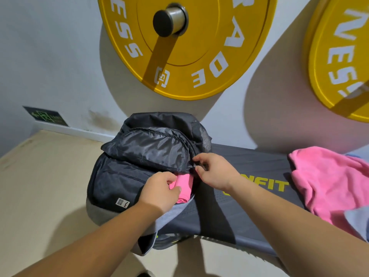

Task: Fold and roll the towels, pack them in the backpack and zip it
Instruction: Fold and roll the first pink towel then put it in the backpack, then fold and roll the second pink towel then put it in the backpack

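The backpack (139,156) lay on the left end of the bench (259,168) with its main compartment open. The left hand (159,190) gripped the rolled towel (184,182), fingers and thumb curled round it. The rolled towel sat partly inside the compartment mouth. The right hand (215,170) pinched the backpack's flap edge just above it. A loose towel (327,180), pink and unfolded, lay on the bench, well to the right. Yellow plates (199,47) hung on the wall behind.

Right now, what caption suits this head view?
Left hand grips pink towel inside black backpack; right hand pinches its flap edge.
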The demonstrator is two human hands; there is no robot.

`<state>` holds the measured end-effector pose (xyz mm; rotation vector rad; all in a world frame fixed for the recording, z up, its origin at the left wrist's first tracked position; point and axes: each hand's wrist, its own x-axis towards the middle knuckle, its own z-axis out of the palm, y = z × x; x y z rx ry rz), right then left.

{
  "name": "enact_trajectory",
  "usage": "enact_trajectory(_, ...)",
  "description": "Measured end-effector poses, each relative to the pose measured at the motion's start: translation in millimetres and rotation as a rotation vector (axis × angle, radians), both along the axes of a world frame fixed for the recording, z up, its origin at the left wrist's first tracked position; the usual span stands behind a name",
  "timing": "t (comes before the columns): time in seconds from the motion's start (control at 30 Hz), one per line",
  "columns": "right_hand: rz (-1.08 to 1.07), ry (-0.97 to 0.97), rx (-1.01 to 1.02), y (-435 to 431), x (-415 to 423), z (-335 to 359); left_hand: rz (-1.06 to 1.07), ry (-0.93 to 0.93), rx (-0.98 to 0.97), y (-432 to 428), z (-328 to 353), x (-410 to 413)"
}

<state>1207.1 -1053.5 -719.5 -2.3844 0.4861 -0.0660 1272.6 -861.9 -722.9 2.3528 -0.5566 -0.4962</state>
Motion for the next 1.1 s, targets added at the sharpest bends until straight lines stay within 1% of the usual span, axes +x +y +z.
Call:
enact_trajectory(0.03,-0.018,-0.022,-0.013,-2.8,-7.9,5.5,-0.029,-0.029,-0.002,-2.4,11.2,-3.3)
enact_trajectory(0.1,-0.031,0.008,-0.031,-11.0,-28.3,17.8,-0.065,-0.027,-0.039,-13.9,36.1,-15.0)
enact_trajectory(0.2,-0.055,0.169,-0.098,-33.1,-67.5,31.1,-0.108,-0.044,-0.095,-48.6,71.2,-44.4)
enact_trajectory(0.27,-0.108,0.270,-0.133,-55.5,-100.1,34.7,-0.186,-0.059,-0.101,-78.9,85.7,-68.6)
enact_trajectory(0.33,-0.207,0.310,-0.145,-83.2,-139.3,36.6,-0.298,-0.079,-0.094,-111.8,95.9,-96.4)
enact_trajectory(0.43,-0.413,0.293,-0.215,-126.6,-203.1,35.8,-0.426,-0.030,-0.150,-157.5,101.8,-143.1)
enact_trajectory(0.53,-0.592,0.305,-0.281,-166.4,-253.3,28.9,-0.456,0.031,-0.231,-183.1,87.8,-182.8)
enact_trajectory(0.57,-0.636,0.292,-0.278,-177.6,-265.2,25.9,-0.461,0.031,-0.238,-186.4,79.7,-190.6)
enact_trajectory(0.63,-0.703,0.270,-0.216,-196.8,-283.8,16.9,-0.519,-0.013,-0.189,-189.6,64.9,-198.6)
enact_trajectory(0.73,-0.733,0.348,-0.072,-207.7,-301.2,-2.8,-0.547,-0.034,-0.136,-193.6,52.2,-198.1)
enact_trajectory(0.8,-0.778,0.340,-0.051,-213.2,-306.5,-17.4,-0.533,-0.042,-0.121,-198.4,45.9,-198.3)
enact_trajectory(0.87,-0.934,0.263,-0.052,-220.8,-307.9,-27.1,-0.550,-0.041,-0.100,-202.9,37.8,-200.1)
enact_trajectory(0.9,-1.033,0.214,-0.023,-225.6,-309.3,-30.7,-0.560,-0.034,-0.095,-204.6,33.6,-201.0)
enact_trajectory(0.97,-1.183,0.198,0.056,-234.8,-314.8,-39.1,-0.579,-0.027,-0.093,-207.8,27.7,-202.1)
enact_trajectory(1.03,-1.189,0.222,0.085,-239.1,-320.3,-47.2,-0.595,-0.027,-0.088,-209.0,24.7,-201.8)
enact_trajectory(1.1,-1.118,0.242,0.029,-239.2,-323.0,-50.0,-0.601,-0.022,-0.088,-209.1,22.9,-200.7)
